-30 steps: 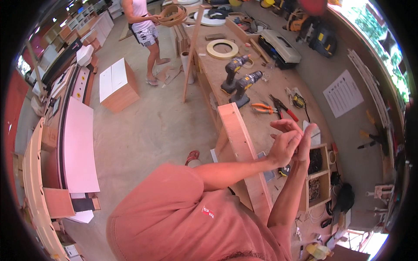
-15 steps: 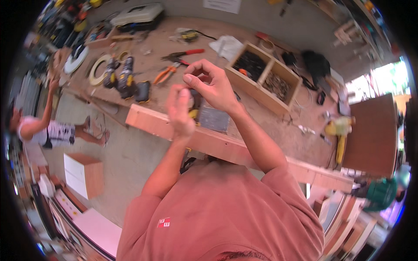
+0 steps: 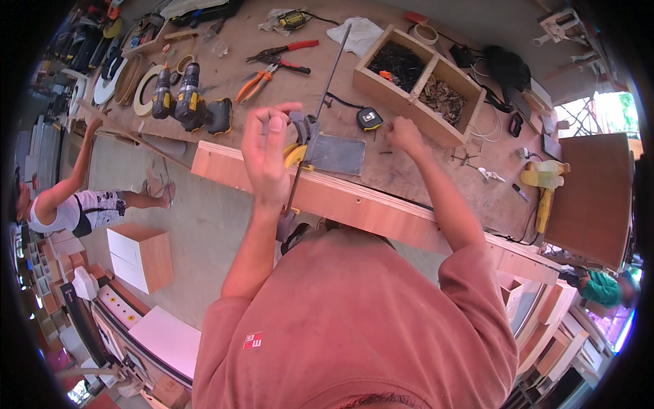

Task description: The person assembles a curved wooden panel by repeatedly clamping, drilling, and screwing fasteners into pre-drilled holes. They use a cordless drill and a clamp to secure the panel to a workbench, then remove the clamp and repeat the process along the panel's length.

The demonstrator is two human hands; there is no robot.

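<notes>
My left hand [image 3: 267, 160] is raised in front of a bar clamp [image 3: 320, 116] with a long dark bar and yellow parts, at the workbench's near edge. Its index finger stretches out and its thumb stands apart; no held thing shows. My right hand [image 3: 407, 136] reaches down to the bench top, fingertips pinched close to a small dark tape measure [image 3: 369, 118]. Whatever lies between those fingertips is hidden. A few thin, nail-like pieces [image 3: 386, 152] are scattered nearby. Beside the clamp lies a flat grey plate [image 3: 337, 155].
A two-part wooden box [image 3: 415, 109] holds dark and brass-coloured small hardware. Pliers [image 3: 255, 83] and two cordless drills [image 3: 189, 95] lie to the left. A yellow tool [image 3: 545, 187] is at the right. Another person [image 3: 65, 198] stands at left, one hand on a wooden strip.
My hands were together over the bench edge. Since then my right hand has moved right and down to the bench top; my left hand stays raised, slightly left.
</notes>
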